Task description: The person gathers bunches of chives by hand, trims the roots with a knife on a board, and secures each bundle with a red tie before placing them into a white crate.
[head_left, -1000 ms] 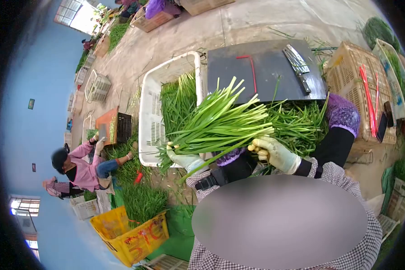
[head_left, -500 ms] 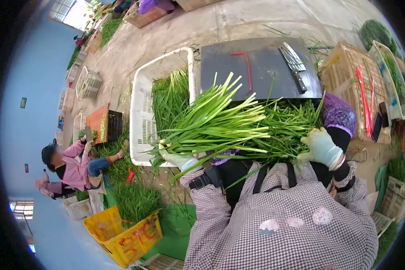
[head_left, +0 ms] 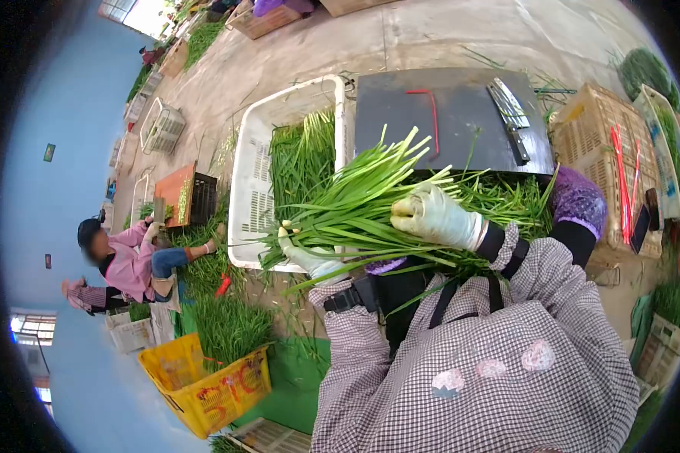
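Note:
A thick bunch of long green stalks (head_left: 355, 204) with pale ends lies across my left hand (head_left: 310, 257), whose gloved fingers are wrapped round its underside. Over the right part of the bunch is my right hand (head_left: 434, 217), gloved too, its fingers bent together on the stalks; what they pinch is too small to make out. Behind the bunch, a dark board (head_left: 461, 113) bears a red strip (head_left: 434, 121) and a knife (head_left: 509, 106). More loose stalks (head_left: 506, 200) lie beneath the board's near edge.
A white crate (head_left: 248, 189) with stalks stands left of the board. Right of it is a tan crate (head_left: 582, 143) with red strips (head_left: 622, 181). A yellow crate (head_left: 227, 392) is at lower left. A seated person (head_left: 128, 257) works at a small orange board (head_left: 175, 198) farther left.
My right hand has moved left from the loose stalks onto the bunch, and its fingers have closed. My left hand still holds the bunch. The view has shifted slightly.

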The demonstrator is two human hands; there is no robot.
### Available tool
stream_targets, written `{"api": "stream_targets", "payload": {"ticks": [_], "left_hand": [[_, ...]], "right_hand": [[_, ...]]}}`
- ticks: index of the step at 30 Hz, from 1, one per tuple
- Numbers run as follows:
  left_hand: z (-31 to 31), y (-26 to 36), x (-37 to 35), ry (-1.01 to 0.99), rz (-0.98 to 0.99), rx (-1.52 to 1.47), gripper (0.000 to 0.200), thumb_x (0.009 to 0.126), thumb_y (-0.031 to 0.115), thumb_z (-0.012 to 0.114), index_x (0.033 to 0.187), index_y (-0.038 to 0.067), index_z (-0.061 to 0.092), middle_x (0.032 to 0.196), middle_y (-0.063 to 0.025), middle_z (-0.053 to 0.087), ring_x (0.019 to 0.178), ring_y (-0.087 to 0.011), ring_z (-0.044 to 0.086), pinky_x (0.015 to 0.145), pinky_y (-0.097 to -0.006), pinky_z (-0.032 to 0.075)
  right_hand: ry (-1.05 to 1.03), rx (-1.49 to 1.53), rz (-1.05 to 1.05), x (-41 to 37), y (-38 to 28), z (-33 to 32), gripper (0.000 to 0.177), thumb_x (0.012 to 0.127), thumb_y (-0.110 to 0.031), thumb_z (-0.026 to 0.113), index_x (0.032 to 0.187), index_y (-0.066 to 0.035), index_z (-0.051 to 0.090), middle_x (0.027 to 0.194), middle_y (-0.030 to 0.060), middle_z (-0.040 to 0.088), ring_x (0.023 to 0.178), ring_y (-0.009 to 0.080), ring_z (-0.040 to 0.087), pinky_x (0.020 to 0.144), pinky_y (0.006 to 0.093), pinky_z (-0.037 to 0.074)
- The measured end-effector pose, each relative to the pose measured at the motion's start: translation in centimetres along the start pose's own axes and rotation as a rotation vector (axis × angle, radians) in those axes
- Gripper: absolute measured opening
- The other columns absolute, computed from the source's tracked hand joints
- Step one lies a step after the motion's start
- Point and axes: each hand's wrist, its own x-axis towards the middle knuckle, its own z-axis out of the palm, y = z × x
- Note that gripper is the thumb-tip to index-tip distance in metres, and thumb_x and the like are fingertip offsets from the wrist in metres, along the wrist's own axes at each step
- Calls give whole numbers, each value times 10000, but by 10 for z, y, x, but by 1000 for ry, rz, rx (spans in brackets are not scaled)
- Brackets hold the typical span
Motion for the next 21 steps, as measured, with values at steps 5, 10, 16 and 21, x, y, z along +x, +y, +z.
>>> {"api": "stream_targets", "payload": {"ticks": [5,10,16,21], "left_hand": [[4,-1,-6,-53,-27,-9,462,944,644,622,1200,267,699,1227,-43,720,1056,-301,692,856,-510,620],[-6,-3,1,-88,5,-5,516,929,647,644,1251,246,685,1279,-62,701,1132,-304,672,917,-511,608],[-13,-8,6,-135,205,66,521,948,625,627,1280,226,677,1310,-72,676,1210,-277,608,1000,-483,560],[-5,3,4,-54,12,30,543,973,638,559,1271,199,677,1314,-87,686,1148,-306,631,957,-519,554]], "right_hand": [[537,484,412,19,-18,-44,95,958,-156,748,1000,-75,718,1002,49,685,901,234,672,817,367,543],[233,456,495,-17,-15,-53,106,949,-196,746,1004,-108,725,940,54,672,864,234,676,775,367,538],[-20,30,309,-21,-36,-1,117,914,-251,699,979,-159,668,877,37,614,808,246,657,719,391,523],[47,-157,353,-15,-35,28,88,913,-231,642,900,-148,615,849,39,591,788,223,638,704,368,503]]}}
